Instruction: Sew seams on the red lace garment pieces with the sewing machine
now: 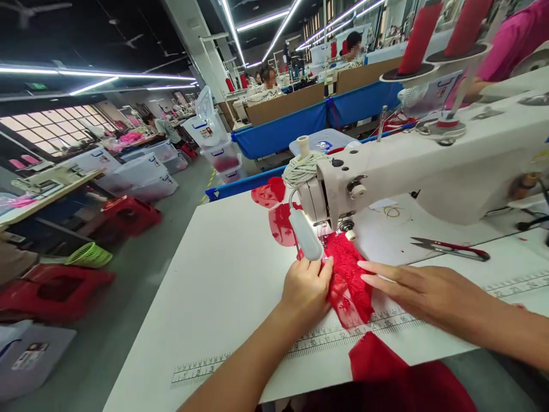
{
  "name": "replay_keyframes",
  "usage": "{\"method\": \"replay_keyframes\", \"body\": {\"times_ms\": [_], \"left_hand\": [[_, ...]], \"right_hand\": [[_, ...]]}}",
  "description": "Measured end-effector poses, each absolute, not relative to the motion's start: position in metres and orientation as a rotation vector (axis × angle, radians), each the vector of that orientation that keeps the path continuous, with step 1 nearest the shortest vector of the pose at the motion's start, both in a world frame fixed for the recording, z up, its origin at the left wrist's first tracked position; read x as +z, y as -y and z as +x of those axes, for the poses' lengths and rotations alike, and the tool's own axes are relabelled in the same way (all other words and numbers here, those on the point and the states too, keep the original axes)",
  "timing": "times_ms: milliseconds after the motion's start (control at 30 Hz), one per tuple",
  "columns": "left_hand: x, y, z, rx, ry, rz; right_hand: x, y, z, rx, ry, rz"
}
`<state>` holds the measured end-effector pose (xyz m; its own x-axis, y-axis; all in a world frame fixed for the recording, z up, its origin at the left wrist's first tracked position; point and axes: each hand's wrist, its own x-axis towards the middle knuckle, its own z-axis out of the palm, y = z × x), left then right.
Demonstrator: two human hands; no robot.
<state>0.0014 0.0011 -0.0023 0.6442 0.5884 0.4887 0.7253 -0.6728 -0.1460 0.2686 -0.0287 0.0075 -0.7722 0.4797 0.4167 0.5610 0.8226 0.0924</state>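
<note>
A piece of red lace fabric [349, 280] lies on the white sewing table [223, 274], its far end under the needle of a white sewing machine [429, 166]. My left hand [305, 292] is curled at the fabric's left edge, fingers pinched on the lace just in front of the presser foot. My right hand [418, 289] lies flat on the table at the fabric's right side, fingers stretched out and pressing on its edge. More red fabric [386, 372] hangs over the table's near edge.
Red lace pieces [274, 206] lie behind the machine head. Red-handled scissors [454, 248] rest on the table to the right. Thread cones [422, 34] stand on the machine. Red stools, plastic bins and other workers at their stations fill the room to the left and behind.
</note>
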Motion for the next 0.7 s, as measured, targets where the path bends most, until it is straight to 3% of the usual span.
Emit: {"method": "replay_keyframes", "body": {"times_ms": [200,700], "left_hand": [[-0.002,0.0,0.0,-0.57,1.055,-2.531],[0.0,0.002,0.001,-0.569,0.996,-2.491]], "right_hand": [[0.005,-0.026,0.216,-0.341,2.629,-0.744],[0.0,-0.021,0.211,-0.048,2.5,-0.823]]}}
